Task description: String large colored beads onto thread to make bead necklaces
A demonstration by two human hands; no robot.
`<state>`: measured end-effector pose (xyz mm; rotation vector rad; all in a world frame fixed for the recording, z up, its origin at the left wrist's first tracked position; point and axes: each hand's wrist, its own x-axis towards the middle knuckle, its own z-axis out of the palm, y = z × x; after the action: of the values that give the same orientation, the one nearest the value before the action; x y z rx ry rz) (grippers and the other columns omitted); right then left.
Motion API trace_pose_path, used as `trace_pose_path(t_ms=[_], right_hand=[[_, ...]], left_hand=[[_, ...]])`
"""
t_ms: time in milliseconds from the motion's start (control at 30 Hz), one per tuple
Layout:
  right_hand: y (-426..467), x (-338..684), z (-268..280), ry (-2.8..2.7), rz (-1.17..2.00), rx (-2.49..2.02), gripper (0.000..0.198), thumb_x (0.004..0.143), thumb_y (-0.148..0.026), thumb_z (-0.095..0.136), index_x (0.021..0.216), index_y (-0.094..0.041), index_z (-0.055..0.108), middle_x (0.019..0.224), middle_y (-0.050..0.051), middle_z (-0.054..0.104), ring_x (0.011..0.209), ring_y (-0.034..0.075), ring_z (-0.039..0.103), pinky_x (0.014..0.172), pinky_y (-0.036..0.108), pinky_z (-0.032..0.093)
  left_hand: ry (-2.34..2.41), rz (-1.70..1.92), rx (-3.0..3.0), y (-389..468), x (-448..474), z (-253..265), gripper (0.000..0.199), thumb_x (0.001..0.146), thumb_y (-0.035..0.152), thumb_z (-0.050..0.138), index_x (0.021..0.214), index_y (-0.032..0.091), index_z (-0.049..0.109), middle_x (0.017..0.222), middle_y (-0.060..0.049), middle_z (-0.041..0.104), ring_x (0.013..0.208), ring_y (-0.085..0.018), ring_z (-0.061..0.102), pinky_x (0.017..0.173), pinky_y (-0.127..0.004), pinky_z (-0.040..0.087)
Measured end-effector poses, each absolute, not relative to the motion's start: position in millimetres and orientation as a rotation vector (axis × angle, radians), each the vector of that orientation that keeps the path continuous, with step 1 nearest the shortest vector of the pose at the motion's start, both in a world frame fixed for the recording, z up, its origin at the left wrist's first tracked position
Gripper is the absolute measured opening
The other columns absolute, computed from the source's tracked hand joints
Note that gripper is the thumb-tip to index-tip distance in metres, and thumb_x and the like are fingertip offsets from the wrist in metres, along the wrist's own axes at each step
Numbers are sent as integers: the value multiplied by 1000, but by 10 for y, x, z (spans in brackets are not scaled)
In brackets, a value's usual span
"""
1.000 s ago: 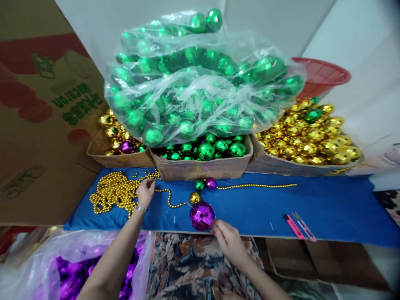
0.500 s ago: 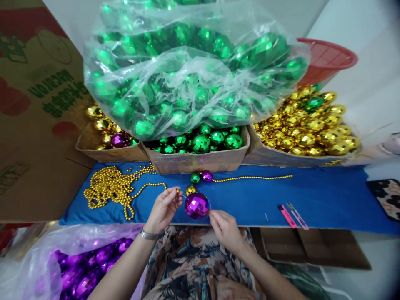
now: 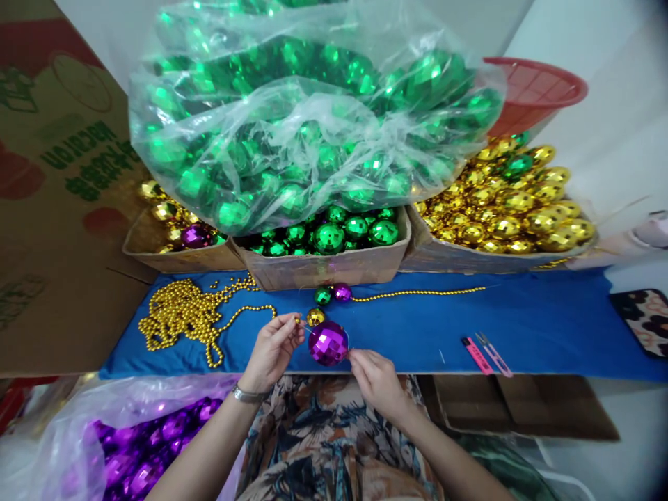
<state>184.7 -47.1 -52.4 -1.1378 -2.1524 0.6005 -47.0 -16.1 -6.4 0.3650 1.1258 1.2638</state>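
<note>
A large faceted purple ball [image 3: 328, 342] sits at the front edge of the blue cloth [image 3: 532, 327], between my two hands. My left hand [image 3: 274, 348] pinches the end of the gold bead string [image 3: 180, 321] right beside the ball's left side. My right hand [image 3: 376, 379] pinches something thin at the ball's right side, perhaps a thread; I cannot make it out. A small gold ball [image 3: 315, 317], a small green ball [image 3: 322, 296] and a small purple ball [image 3: 342, 292] lie just behind.
Cardboard trays hold green balls [image 3: 328, 238] and gold balls [image 3: 522, 209]; a clear bag of green balls [image 3: 303, 111] lies on top. A red basket [image 3: 532, 90] stands at the back right. Pink thread snips [image 3: 483, 351] lie on the cloth. A bag of purple balls [image 3: 130, 452] sits lower left.
My left hand left the gold bead pile and came to the purple ball with the bead string's end. The right hand stayed by the ball. The view shifted slightly.
</note>
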Motion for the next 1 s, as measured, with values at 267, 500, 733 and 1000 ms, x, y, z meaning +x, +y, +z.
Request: trace_pose_path(t_ms=[267,500,733,1000], right_hand=[[-518,1931,-647,-2165,578,-1183,22,97,-15,35,91,-19,56,80,6,66,74,19,62,68,29,45],[-581,2050,-657,-2156,584,-1176,22,98,-16,34,94,-19,55,82,6,67,74,19,62,67,28,46],[-571,2056,-611,-2189,537,-1175,23,97,-15,34,93,-19,56,80,6,66,73,19,62,65,29,46],[-587,2065,-618,-2210,539,-1201,24,96,-15,34,96,-19,58,84,7,68,77,19,65,69,29,49]], left_hand=[[1238,1273,709,-297,-289,-165,28,64,25,84,86,14,70,76,-2,69,68,-10,61,64,-20,50],[1105,1235,322,-260,-213,-228,30,64,30,84,84,14,69,77,-2,69,67,-10,62,63,-22,53],[1085,1251,302,-263,-225,-213,29,64,28,84,84,14,69,77,-3,70,66,-10,63,63,-21,53],[1129,1275,382,-303,-207,-213,28,64,29,84,84,15,69,74,-1,68,66,-10,62,63,-22,52]])
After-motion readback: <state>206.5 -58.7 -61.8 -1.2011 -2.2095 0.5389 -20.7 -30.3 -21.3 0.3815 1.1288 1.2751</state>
